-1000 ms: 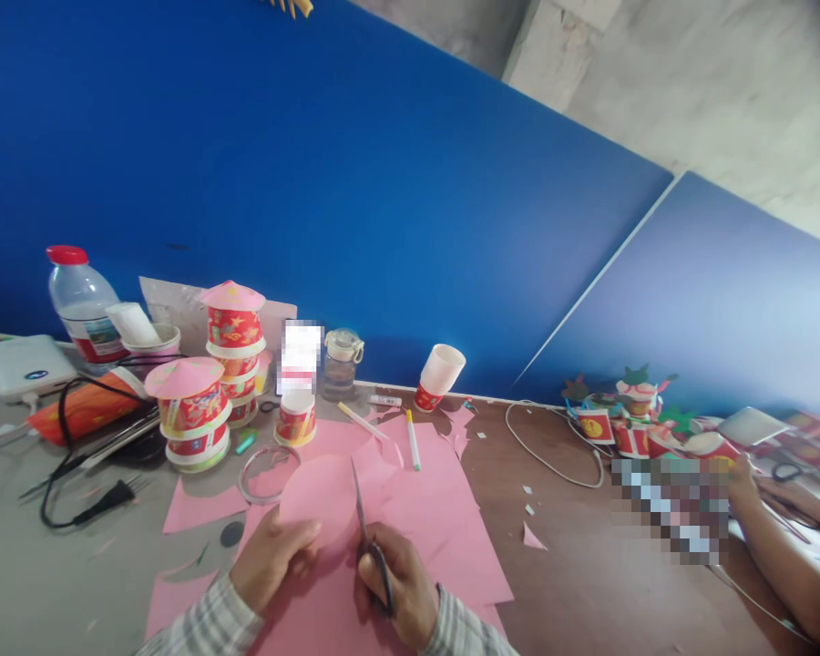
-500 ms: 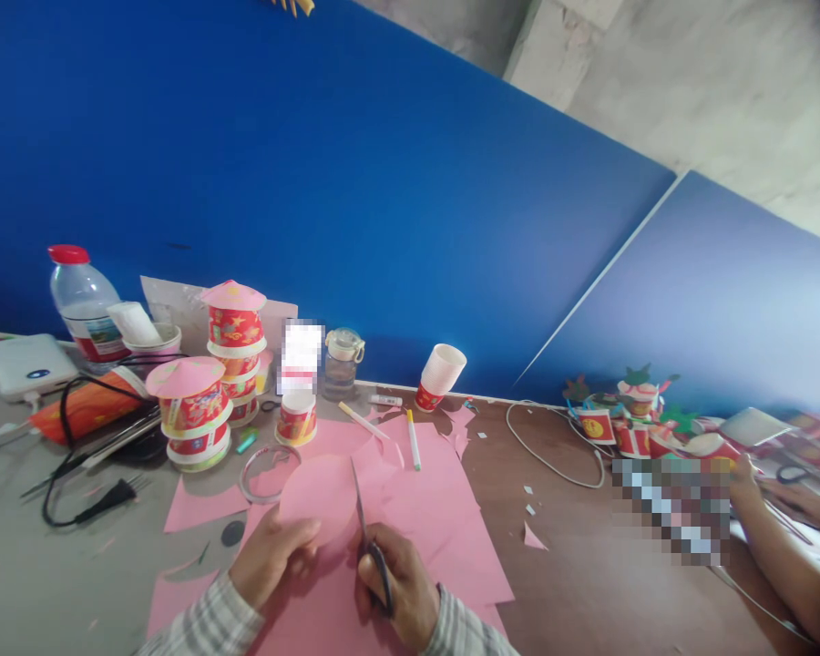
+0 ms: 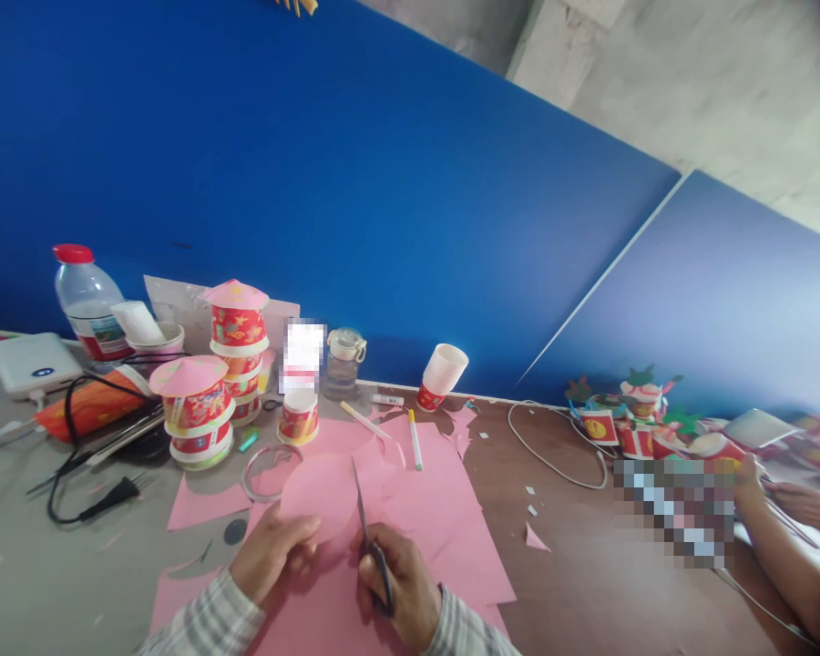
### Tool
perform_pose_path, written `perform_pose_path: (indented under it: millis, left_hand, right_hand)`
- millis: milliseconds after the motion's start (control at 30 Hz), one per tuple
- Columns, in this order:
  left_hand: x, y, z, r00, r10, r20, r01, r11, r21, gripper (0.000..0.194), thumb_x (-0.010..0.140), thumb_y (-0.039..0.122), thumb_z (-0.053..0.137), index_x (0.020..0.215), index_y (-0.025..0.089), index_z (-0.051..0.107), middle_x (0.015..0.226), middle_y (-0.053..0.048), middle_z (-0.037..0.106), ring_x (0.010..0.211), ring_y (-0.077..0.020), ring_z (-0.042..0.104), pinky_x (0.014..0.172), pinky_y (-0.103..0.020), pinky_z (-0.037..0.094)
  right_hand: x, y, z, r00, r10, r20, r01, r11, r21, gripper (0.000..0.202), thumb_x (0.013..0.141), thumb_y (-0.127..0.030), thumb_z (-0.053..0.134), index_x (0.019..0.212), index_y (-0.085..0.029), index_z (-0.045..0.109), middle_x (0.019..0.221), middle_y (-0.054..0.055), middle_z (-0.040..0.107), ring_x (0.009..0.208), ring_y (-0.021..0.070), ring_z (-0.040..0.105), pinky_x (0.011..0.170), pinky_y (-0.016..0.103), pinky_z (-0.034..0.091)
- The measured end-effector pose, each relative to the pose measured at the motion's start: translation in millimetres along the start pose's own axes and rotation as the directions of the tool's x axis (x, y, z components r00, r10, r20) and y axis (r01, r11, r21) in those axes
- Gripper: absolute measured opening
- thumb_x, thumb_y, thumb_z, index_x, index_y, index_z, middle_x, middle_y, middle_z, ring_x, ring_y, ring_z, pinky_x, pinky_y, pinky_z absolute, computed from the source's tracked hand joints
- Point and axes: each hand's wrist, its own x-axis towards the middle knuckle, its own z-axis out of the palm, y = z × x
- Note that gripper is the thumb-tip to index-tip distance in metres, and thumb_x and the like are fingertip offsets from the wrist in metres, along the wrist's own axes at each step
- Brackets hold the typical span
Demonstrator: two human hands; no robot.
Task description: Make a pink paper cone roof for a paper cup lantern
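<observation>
My left hand [image 3: 274, 551] pinches the lower edge of a round pink paper disc [image 3: 319, 497]. In my right hand [image 3: 403, 579] are black-handled scissors [image 3: 375, 547], their blades pointing away from me along the disc's right edge. The blades look closed or nearly so. Beneath both hands lie large pink paper sheets [image 3: 444, 538]. Just beyond the disc are a roll of tape [image 3: 247, 478], a short red paper cup [image 3: 299, 417], and two markers, one with a yellow cap [image 3: 415, 439].
Two stacked-cup towers with pink cone roofs, the nearer one [image 3: 191, 410] and the farther one [image 3: 238, 328], stand left. Behind are a water bottle [image 3: 90, 305], a lidded jar [image 3: 345, 364] and stacked cups [image 3: 443, 375]. At right, another person's hands [image 3: 748, 483] work near decorated cups [image 3: 599, 426].
The view has shifted very slightly. My hands, the paper disc and the scissors keep almost the same position.
</observation>
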Motion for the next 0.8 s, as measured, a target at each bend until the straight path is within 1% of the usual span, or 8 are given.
perform_pose_path:
  millis: [233, 400, 633, 700, 800]
  left_hand:
    - [-2.7, 5.4, 3.2, 1.000, -0.020, 0.002, 0.020, 0.999, -0.043, 0.023, 0.034, 0.036, 0.064, 0.029, 0.021, 0.047, 0.021, 0.009, 0.042, 0.020, -0.0061, 0.030, 0.023, -0.021, 0.025]
    - [-2.9, 6.9, 4.9, 0.999, -0.031, -0.021, 0.029, 0.996, -0.084, 0.022, 0.033, 0.034, 0.064, 0.031, 0.022, 0.045, 0.021, 0.011, 0.040, 0.020, -0.0051, 0.028, 0.023, -0.020, 0.025]
    - [-1.3, 8.1, 3.2, 0.999, -0.047, -0.027, 0.044, 0.992, -0.116, 0.023, 0.032, 0.032, 0.065, 0.030, 0.023, 0.044, 0.022, 0.012, 0.040, 0.019, -0.0044, 0.027, 0.022, -0.019, 0.024]
    - [-0.6, 8.5, 2.0, 0.999, -0.040, -0.028, 0.036, 0.991, -0.127, 0.024, 0.032, 0.032, 0.065, 0.029, 0.023, 0.043, 0.020, 0.012, 0.038, 0.019, -0.0044, 0.027, 0.022, -0.020, 0.024]
    - [0.1, 9.3, 0.2, 0.999, -0.022, -0.032, 0.018, 0.990, -0.143, 0.026, 0.032, 0.033, 0.065, 0.027, 0.023, 0.042, 0.018, 0.012, 0.037, 0.018, -0.0046, 0.027, 0.023, -0.020, 0.025]
  right_hand:
    - [-0.5, 1.8, -0.1, 1.000, 0.005, -0.009, -0.005, 1.000, 0.021, 0.041, 0.070, -0.054, 0.060, 0.087, -0.017, 0.056, 0.044, -0.006, 0.053, 0.034, 0.0079, 0.042, 0.037, 0.016, 0.031]
    - [0.4, 0.8, 1.4, 0.998, 0.040, -0.039, -0.038, 0.998, 0.056, 0.040, 0.068, -0.053, 0.062, 0.084, -0.017, 0.056, 0.042, -0.007, 0.051, 0.034, 0.0078, 0.043, 0.035, 0.015, 0.032]
    - [0.2, -0.6, 1.8, 0.995, 0.078, -0.065, -0.074, 0.995, 0.060, 0.032, 0.069, -0.047, 0.064, 0.082, -0.018, 0.057, 0.041, -0.007, 0.051, 0.034, 0.0086, 0.045, 0.035, 0.015, 0.032]
    - [0.1, -4.3, 1.1, 0.997, 0.070, -0.040, -0.067, 0.995, 0.074, 0.035, 0.067, -0.048, 0.065, 0.081, -0.018, 0.057, 0.041, -0.006, 0.053, 0.032, 0.0085, 0.044, 0.035, 0.015, 0.031]
    - [-0.1, -10.2, -1.3, 0.999, 0.028, 0.024, -0.032, 0.990, 0.140, 0.042, 0.062, -0.053, 0.068, 0.080, -0.016, 0.057, 0.042, -0.005, 0.054, 0.031, 0.0087, 0.044, 0.036, 0.016, 0.031]
